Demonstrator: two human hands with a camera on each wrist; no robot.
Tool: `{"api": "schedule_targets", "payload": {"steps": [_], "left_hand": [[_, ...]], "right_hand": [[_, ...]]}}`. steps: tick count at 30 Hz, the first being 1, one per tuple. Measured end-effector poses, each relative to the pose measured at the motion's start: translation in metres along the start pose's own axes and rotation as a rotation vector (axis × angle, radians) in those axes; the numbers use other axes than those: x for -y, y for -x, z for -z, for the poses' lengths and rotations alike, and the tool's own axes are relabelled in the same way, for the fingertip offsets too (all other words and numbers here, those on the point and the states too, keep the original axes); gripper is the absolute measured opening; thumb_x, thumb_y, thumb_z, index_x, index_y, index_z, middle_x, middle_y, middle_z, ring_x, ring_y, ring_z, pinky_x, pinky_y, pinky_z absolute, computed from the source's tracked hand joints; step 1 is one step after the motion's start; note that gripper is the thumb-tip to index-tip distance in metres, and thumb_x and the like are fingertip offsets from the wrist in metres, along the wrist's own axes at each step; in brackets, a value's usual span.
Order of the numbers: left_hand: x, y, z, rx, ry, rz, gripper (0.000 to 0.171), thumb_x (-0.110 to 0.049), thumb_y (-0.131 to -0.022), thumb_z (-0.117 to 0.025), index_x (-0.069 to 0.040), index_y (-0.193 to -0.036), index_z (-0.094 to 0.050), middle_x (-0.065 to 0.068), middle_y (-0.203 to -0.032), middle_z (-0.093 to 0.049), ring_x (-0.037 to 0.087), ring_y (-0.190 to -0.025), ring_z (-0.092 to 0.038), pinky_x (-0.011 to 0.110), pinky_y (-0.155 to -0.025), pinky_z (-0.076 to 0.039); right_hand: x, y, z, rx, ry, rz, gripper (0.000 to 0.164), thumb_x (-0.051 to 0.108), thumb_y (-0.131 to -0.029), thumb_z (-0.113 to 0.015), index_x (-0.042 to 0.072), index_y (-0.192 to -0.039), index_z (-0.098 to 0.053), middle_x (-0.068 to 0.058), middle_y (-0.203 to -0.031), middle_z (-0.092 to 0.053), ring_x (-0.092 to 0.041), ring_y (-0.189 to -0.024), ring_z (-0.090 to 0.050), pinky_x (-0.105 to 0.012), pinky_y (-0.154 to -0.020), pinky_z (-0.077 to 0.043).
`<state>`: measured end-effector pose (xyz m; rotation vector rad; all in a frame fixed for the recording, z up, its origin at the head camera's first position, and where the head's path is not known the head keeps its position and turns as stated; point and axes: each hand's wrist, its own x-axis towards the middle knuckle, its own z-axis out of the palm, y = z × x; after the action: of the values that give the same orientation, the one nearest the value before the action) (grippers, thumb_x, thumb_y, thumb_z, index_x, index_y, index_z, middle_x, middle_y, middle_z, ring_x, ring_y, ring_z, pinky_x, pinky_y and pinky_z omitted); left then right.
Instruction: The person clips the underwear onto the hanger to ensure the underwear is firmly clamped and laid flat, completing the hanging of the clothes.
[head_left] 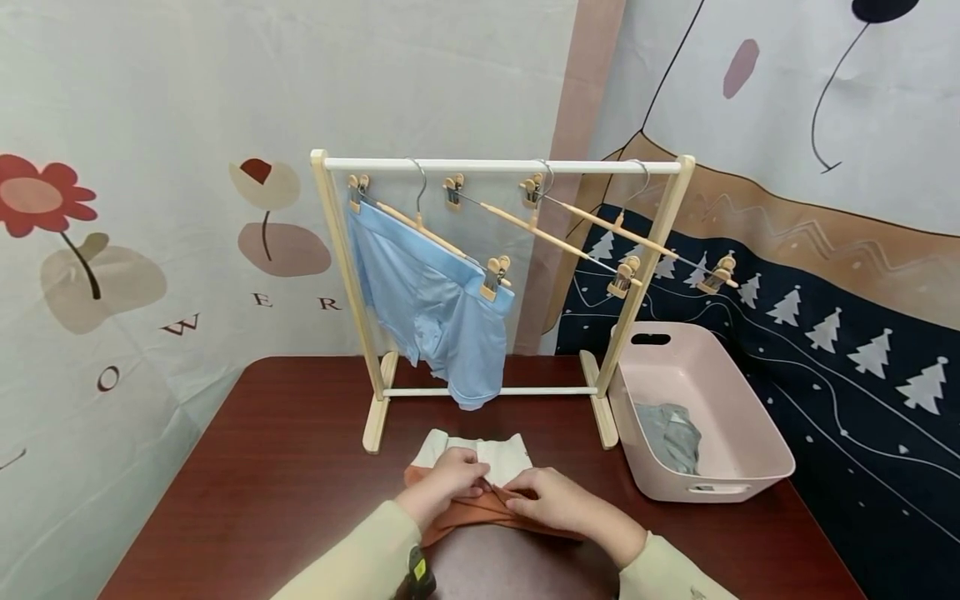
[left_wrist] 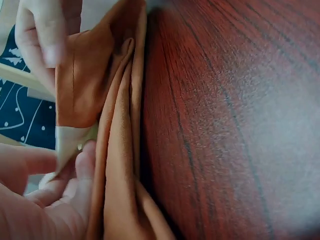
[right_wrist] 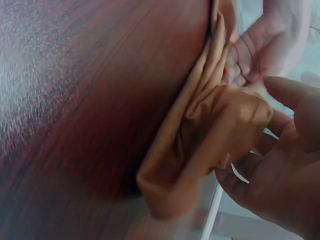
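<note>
A small garment in orange-brown and cream cloth (head_left: 506,454) lies on the table in front of me, its cream end toward the rack; its exact kind is hidden by folds. My left hand (head_left: 453,477) pinches the cloth near where the two colours meet. Close beside it, my right hand (head_left: 551,500) holds the orange-brown part between thumb and fingers. In the left wrist view, the bunched orange-brown cloth (left_wrist: 120,150) runs along the table edge of the picture's middle. A raised fold (right_wrist: 205,145) shows in the right wrist view.
Behind the garment stands a wooden rack (head_left: 502,165). Light blue shorts (head_left: 450,308) hang there from a clip hanger, beside two bare clip hangers (head_left: 551,237). A pink basket (head_left: 720,392) at the right contains a grey-green cloth (head_left: 667,437). The dark red table (head_left: 285,467) lies beneath.
</note>
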<state>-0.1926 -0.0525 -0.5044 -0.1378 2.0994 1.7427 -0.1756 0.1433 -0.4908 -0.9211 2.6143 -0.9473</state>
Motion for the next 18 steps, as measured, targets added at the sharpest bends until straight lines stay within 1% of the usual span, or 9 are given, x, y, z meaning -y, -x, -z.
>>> {"api": "schedule_targets", "payload": {"steps": [2,4,6,8,10,12,14,16,18], "left_hand": [[0.002,-0.001,0.003,-0.016,0.057,-0.01,0.019,-0.006,-0.089,-0.051,0.01,-0.096,-0.058,0.011,-0.08,-0.066,0.011,-0.068,-0.062,0.026,-0.063,-0.055],[0.004,0.0,0.009,-0.003,0.15,-0.036,0.031,-0.007,-0.089,-0.044,0.013,-0.112,-0.052,0.016,-0.094,-0.065,0.012,-0.077,-0.062,0.03,-0.071,-0.055],[0.003,0.003,0.016,0.04,0.24,-0.077,0.043,-0.008,-0.088,-0.035,0.013,-0.125,-0.041,0.02,-0.11,-0.06,0.013,-0.089,-0.06,0.034,-0.081,-0.053],[0.0,0.009,0.023,0.105,0.297,-0.124,0.048,-0.009,-0.089,-0.029,0.012,-0.132,-0.032,0.021,-0.119,-0.054,0.013,-0.099,-0.056,0.034,-0.088,-0.048],[-0.007,0.016,0.029,0.169,0.318,-0.173,0.051,-0.01,-0.091,-0.025,0.012,-0.137,-0.026,0.019,-0.127,-0.051,0.011,-0.107,-0.053,0.033,-0.095,-0.043],[-0.016,0.024,0.032,0.239,0.315,-0.201,0.053,-0.012,-0.093,-0.023,0.009,-0.142,-0.021,0.014,-0.131,-0.047,0.008,-0.111,-0.048,0.031,-0.098,-0.038],[-0.027,0.034,0.032,0.312,0.317,-0.212,0.055,-0.014,-0.094,-0.024,0.006,-0.145,-0.017,0.01,-0.133,-0.044,0.006,-0.114,-0.045,0.029,-0.1,-0.035],[-0.04,0.044,0.031,0.378,0.338,-0.211,0.056,-0.016,-0.096,-0.026,0.003,-0.147,-0.013,0.004,-0.133,-0.042,0.004,-0.114,-0.044,0.026,-0.1,-0.035],[-0.051,0.052,0.03,0.453,0.367,-0.219,0.058,-0.017,-0.096,-0.025,0.002,-0.148,-0.008,0.002,-0.133,-0.04,0.003,-0.116,-0.042,0.025,-0.101,-0.034]], "right_hand": [[-0.004,0.0,0.003,-0.041,-0.001,-0.022,0.021,0.027,-0.092,-0.061,0.012,-0.1,-0.073,0.001,-0.097,-0.071,-0.011,-0.092,-0.064,-0.027,-0.079,-0.051],[-0.008,-0.001,0.007,-0.118,-0.008,-0.06,0.021,0.027,-0.093,-0.059,0.011,-0.099,-0.072,0.001,-0.096,-0.07,-0.013,-0.09,-0.064,-0.029,-0.077,-0.051],[-0.012,-0.003,0.013,-0.19,-0.019,-0.108,0.017,0.023,-0.093,-0.06,0.011,-0.1,-0.07,-0.001,-0.095,-0.069,-0.013,-0.084,-0.062,-0.028,-0.072,-0.049],[-0.016,-0.003,0.018,-0.242,-0.055,-0.141,0.016,0.017,-0.091,-0.062,0.009,-0.105,-0.066,-0.003,-0.097,-0.067,-0.014,-0.081,-0.06,-0.027,-0.069,-0.048],[-0.018,-0.003,0.024,-0.267,-0.094,-0.137,0.026,0.011,-0.087,-0.066,0.009,-0.113,-0.06,-0.006,-0.102,-0.064,-0.016,-0.08,-0.057,-0.027,-0.067,-0.047],[-0.018,-0.003,0.028,-0.272,-0.121,-0.087,0.043,0.007,-0.083,-0.068,0.009,-0.123,-0.054,-0.007,-0.113,-0.06,-0.02,-0.089,-0.057,-0.031,-0.074,-0.048],[-0.017,-0.004,0.032,-0.258,-0.125,0.008,0.059,0.003,-0.077,-0.067,0.012,-0.132,-0.048,-0.008,-0.128,-0.053,-0.026,-0.106,-0.052,-0.04,-0.085,-0.045],[-0.013,-0.006,0.035,-0.216,-0.127,0.122,0.072,0.002,-0.07,-0.065,0.015,-0.138,-0.045,-0.006,-0.139,-0.044,-0.031,-0.121,-0.042,-0.05,-0.093,-0.039],[-0.007,-0.008,0.037,-0.15,-0.138,0.217,0.075,0.003,-0.064,-0.064,0.017,-0.137,-0.047,-0.007,-0.145,-0.039,-0.033,-0.13,-0.032,-0.055,-0.098,-0.032]]}}
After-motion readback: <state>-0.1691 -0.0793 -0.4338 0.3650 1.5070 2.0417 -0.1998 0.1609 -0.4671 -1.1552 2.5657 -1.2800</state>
